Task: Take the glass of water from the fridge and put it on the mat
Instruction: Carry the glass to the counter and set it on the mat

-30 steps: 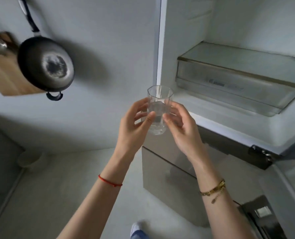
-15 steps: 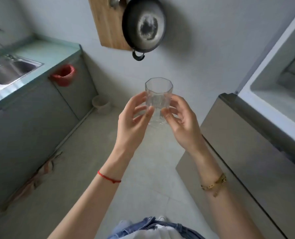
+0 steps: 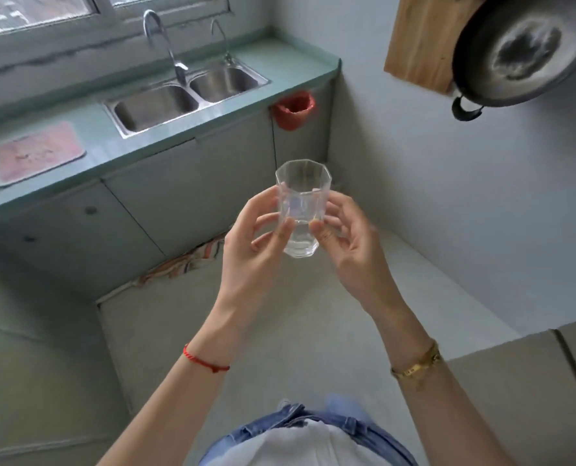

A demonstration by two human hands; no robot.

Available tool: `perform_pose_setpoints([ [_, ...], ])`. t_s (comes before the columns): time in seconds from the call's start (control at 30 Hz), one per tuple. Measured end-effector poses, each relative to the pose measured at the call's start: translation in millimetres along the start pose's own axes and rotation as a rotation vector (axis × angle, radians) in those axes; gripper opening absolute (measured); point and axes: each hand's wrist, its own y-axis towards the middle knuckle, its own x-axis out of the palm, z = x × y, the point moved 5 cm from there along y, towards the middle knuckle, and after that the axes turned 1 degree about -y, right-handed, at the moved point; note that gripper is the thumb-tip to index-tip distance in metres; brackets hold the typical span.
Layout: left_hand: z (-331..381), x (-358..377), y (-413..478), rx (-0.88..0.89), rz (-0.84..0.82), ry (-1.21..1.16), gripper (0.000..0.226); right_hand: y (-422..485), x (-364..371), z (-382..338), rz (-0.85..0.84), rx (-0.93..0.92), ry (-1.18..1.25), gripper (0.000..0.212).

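Glass of water (image 3: 301,210) grasped upright by left hand (image 3: 256,243) and right hand (image 3: 350,243), mat (image 3: 36,153) and sink (image 3: 185,95) newly in view.

The glass of water (image 3: 301,206) is clear, with a faceted rim and flat-sided walls, upright and roughly 1/3 full. It sits between the fingertips of 2 hands, the left hand (image 3: 256,243) pressing one side and the right hand (image 3: 350,243) the other, its rim above the fingers and its base just below them. The mat (image 3: 36,153) is a pale pink rectangle lying flat on the counter, well apart from the fingers, beyond and left of them.
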Motion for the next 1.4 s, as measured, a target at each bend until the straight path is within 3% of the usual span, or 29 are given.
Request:
perform_pose_setpoints([
  [0.47,-25,-144,19,-0.06,0.402,0.018,0.037,68,159,4,-0.375,0.013,0.111,0.036],
  [0.77,-38,-212,78,-0.078,0.628,0.037,0.039,153,248,6,-0.608,0.002,0.134,0.037],
  [1.4,-70,-359,200,-0.043,0.83,0.132,0.037,295,419,11,-0.814,-0.03,0.14,0.039],
])
